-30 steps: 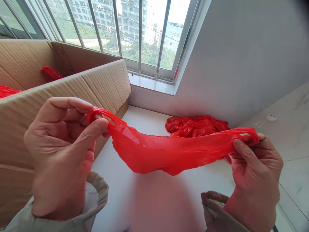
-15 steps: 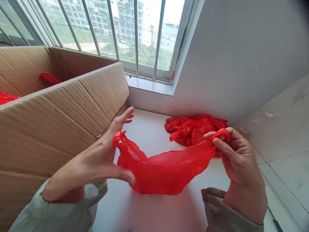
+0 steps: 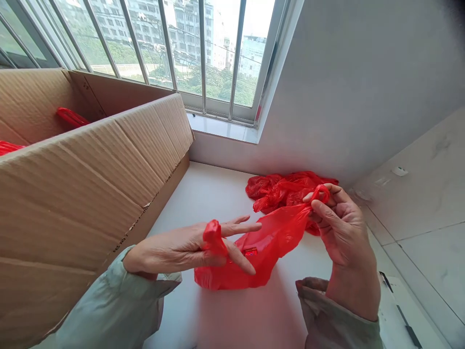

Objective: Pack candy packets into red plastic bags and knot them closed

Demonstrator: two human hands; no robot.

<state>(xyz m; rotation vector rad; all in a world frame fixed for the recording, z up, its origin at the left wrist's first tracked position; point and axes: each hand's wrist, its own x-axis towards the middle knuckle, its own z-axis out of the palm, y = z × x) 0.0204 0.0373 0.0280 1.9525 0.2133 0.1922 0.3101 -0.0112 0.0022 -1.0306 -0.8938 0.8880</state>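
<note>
A red plastic bag (image 3: 286,228) is stretched between my two hands above the white surface. My right hand (image 3: 339,223) pinches one of its handles, which forms a small loop above the thumb. My left hand (image 3: 189,247) has its fingers stretched out and apart, with the bag's other handle looped over it near the base of the thumb. Its fingers reach across the bag's mouth. Through the red film, between the left fingers, a small dark red item (image 3: 250,252) shows; its kind cannot be made out.
On the left stands a large open cardboard box (image 3: 109,169) with red plastic (image 3: 72,117) inside. Several crumpled red bags (image 3: 283,189) lie by the wall at the back. A barred window (image 3: 203,53) is behind. A thin dark object (image 3: 409,327) lies at the lower right.
My left hand has swung right and inward, fingers now pointing across the bag, with the handle around it. My right hand has shifted slightly left. The bag hangs less widely spread.
</note>
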